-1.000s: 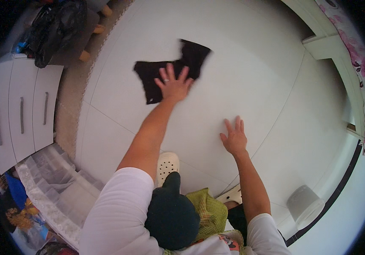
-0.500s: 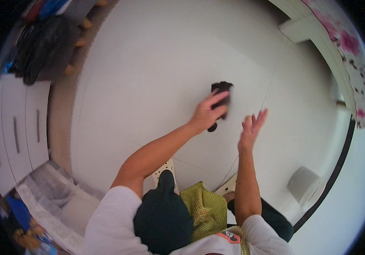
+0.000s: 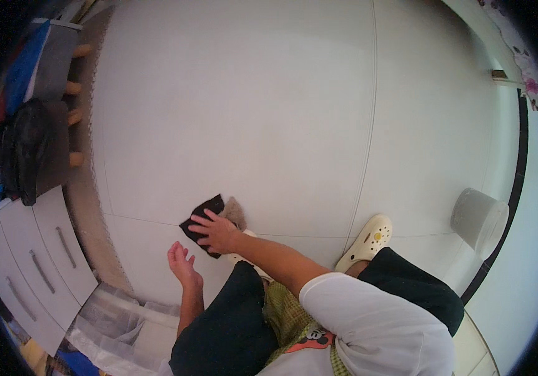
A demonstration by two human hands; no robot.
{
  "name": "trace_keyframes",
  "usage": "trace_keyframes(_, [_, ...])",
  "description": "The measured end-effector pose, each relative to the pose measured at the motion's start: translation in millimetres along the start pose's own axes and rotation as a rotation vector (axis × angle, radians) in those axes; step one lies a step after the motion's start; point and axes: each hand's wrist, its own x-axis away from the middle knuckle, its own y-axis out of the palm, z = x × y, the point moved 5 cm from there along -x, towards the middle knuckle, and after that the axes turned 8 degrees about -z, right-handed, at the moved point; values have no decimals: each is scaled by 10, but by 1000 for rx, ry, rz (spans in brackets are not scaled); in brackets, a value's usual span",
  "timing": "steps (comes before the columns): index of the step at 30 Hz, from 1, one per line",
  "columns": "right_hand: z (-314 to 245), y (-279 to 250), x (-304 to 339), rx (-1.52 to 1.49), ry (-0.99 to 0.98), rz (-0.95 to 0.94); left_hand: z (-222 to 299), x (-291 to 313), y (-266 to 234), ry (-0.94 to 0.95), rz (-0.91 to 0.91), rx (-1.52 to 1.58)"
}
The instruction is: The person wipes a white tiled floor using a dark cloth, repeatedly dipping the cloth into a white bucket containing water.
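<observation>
A black cloth [image 3: 205, 210] lies on the pale tiled floor, left of centre and just beyond my knees. My right hand [image 3: 219, 233] reaches across from the right and rests on top of it, open, with its fingers spread flat over the fabric. A brownish-grey piece [image 3: 235, 212] shows beside the black part; whether the two are one cloth I cannot tell. Nearer to me and left of the cloth, my left hand [image 3: 183, 260] hangs open and empty, its fingers loosely bent and apart.
White drawers [image 3: 40, 269] and a clear plastic bin [image 3: 125, 329] stand at the left. Beyond them, a black bag [image 3: 27, 150] sits near wooden legs. At the right, a whitish bucket [image 3: 479, 219] stands by the wall. A cream clog [image 3: 368, 241] is on my right foot.
My left hand was on the dark cloth; now it is off it and my right hand is there instead. The cloth now appears lower and farther left, and the whole view has turned.
</observation>
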Motion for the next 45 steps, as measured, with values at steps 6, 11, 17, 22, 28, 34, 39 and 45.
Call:
trace_keyframes(6, [932,-825,167,168,393,339,41,-67,275,66,-272,-114])
trace_keyframes(11, [1697,-1072,1845,286,952,737,136,14,395,13,-369,-70])
trace_keyframes(17, [2191,-927,4124,507,1585,839,117,97,787,-57,-497,21])
trace_keyframes(22, [2121,-993,4421,0,1545,586,79,181,924,-33,-586,-6])
trace_keyframes(28, [599,23,2791,-47,478,-18,54,298,943,-77,-565,9])
trace_keyframes(34, [189,870,2212,101,-107,33,94,304,905,-12,-523,-75])
trace_keyframes(39, [1237,-440,2019,216,407,319,43,289,712,-69,-407,-163])
trace_keyframes(45, [2424,-1448,3308,322,954,842,137,411,617,-49,-415,-279])
